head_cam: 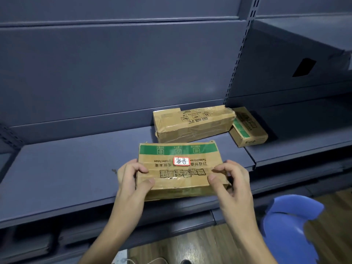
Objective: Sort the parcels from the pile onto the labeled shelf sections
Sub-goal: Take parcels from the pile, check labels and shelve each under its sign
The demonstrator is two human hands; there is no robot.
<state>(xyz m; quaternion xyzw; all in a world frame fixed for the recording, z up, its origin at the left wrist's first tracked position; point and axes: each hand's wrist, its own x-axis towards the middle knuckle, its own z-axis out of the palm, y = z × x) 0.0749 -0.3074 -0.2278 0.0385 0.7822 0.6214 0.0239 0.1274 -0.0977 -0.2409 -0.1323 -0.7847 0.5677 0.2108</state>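
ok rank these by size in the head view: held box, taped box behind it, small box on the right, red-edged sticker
held box (nearest the camera, so unsure against the next)
taped box
small box, partly hidden
sticker

Left hand (pixel 131 180) & right hand (pixel 230 181) both bare, w/ slim fingers & short plain nails, each on a bare forearm, left forearm (pixel 114 225) & right forearm (pixel 245 231), uncovered down to the near edge; poss. dark shoe tip (pixel 185 261) btwn them, too cropped to tell.
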